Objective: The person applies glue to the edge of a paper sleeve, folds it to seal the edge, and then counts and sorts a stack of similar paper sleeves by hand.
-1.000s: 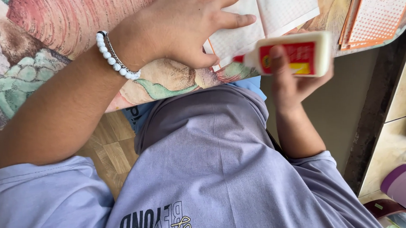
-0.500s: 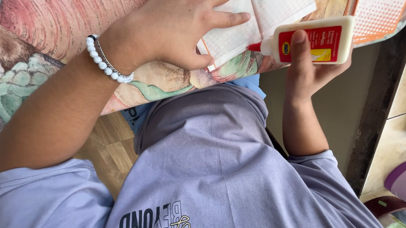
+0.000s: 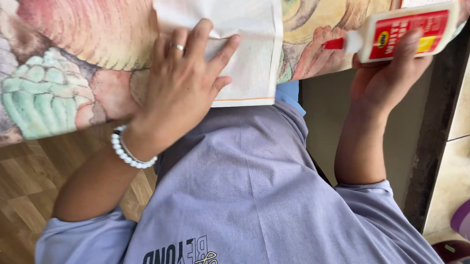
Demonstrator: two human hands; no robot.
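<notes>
Wood parquet floor (image 3: 18,197) is showing below a table covered by a glossy, colourfully printed cloth (image 3: 61,75). At the left, the left hand (image 3: 179,92) is lying flat, fingers spread, pressing white paper (image 3: 242,48) onto the cloth. Right of that grip, the right hand (image 3: 386,72) is clenching a smooth white glue bottle (image 3: 398,30) with a red label, nozzle pointing toward the paper; gluing seems in hand, and accurate nozzle placement looks needed.

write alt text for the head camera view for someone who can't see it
Seen from above, a person's left hand presses a folded white paper flat on a colourful patterned table cover, while the right hand holds a white glue bottle with a red label, nozzle pointing toward the paper.
</notes>
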